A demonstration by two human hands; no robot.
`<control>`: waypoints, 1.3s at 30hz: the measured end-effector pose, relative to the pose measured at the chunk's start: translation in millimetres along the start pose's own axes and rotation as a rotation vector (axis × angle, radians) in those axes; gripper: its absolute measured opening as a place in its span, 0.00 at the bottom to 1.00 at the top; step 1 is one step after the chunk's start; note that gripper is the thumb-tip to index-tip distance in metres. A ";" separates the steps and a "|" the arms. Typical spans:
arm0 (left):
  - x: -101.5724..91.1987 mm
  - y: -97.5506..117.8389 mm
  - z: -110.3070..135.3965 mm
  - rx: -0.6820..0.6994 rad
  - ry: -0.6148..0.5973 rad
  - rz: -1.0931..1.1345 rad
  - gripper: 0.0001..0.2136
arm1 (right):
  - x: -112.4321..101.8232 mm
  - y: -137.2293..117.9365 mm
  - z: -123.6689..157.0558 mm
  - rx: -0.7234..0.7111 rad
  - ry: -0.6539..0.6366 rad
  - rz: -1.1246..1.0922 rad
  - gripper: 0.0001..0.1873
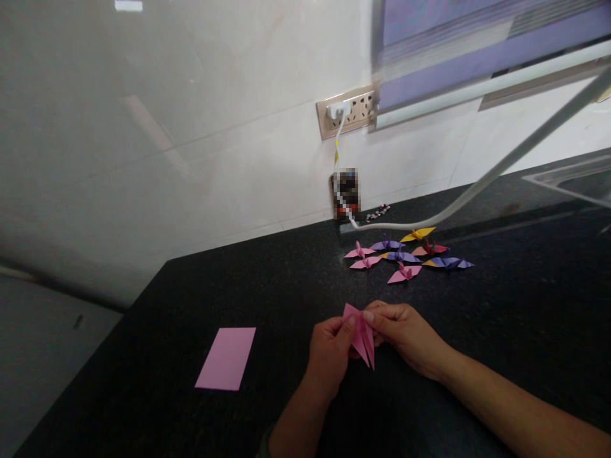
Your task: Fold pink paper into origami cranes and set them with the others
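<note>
A partly folded piece of pink origami paper (365, 346) is held above the dark countertop, with two narrow points hanging toward me. My left hand (330, 351) pinches its left side, thumb on top. On the other side my right hand (405, 331) is closed on the upper right edge, its thumb pressing the paper. The undersides of both hands' fingers are hidden. Flat on the counter to the left lies a pink sheet of paper (226, 359). Beyond my hands sit several folded paper cranes, among them a pink crane (405, 273), a purple crane (449, 263) and a yellow crane (418, 235).
The black countertop (286, 280) meets a pale tiled wall (229, 159). A phone-like object (346, 194), its front blurred, leans there beside a beaded string (378, 213). A white cable (458, 210) crosses at the right. A plug (338, 111) sits in the wall socket (356, 109).
</note>
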State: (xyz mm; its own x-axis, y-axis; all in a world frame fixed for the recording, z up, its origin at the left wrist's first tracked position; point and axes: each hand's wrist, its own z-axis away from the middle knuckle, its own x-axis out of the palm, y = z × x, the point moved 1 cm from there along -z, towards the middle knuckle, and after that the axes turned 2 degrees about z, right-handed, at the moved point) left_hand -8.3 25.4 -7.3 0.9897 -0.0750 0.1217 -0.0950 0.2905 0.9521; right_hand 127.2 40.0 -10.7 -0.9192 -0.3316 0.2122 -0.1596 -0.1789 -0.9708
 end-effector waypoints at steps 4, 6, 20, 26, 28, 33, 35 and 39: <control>0.5 -1.1 -0.6 -0.020 0.002 0.013 0.16 | 1.9 0.5 -0.1 0.103 -0.008 -0.170 0.14; 0.9 -1.7 -0.4 -0.027 0.011 0.020 0.16 | 2.2 0.8 -0.7 0.123 -0.003 -0.219 0.12; -1.6 -0.5 -0.2 -0.042 -0.009 -0.060 0.17 | 1.2 1.4 -1.1 0.137 0.010 -0.282 0.09; -3.9 0.5 0.4 0.154 0.066 -0.151 0.13 | 1.5 3.7 -0.3 0.162 -0.051 -0.356 0.09; -4.7 -1.3 -0.2 0.195 0.080 -0.185 0.12 | 1.3 4.3 -0.6 0.167 -0.054 -0.354 0.10; -5.4 -7.0 -1.9 0.209 0.051 -0.254 0.11 | 0.6 5.8 -1.4 0.209 -0.038 -0.329 0.11; -5.3 -6.9 -1.7 0.210 0.047 -0.275 0.12 | 0.4 6.9 -1.6 0.210 -0.031 -0.319 0.10; -4.7 -3.1 -0.3 0.199 0.048 -0.305 0.13 | 0.3 8.4 -1.8 0.191 -0.014 -0.303 0.09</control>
State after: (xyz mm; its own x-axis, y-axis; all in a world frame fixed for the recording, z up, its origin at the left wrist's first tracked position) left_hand -12.6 25.1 -10.9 0.9792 -0.0834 -0.1850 0.1909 0.0700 0.9791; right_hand 124.9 40.1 -19.1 -0.8354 -0.2493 0.4899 -0.3526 -0.4407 -0.8255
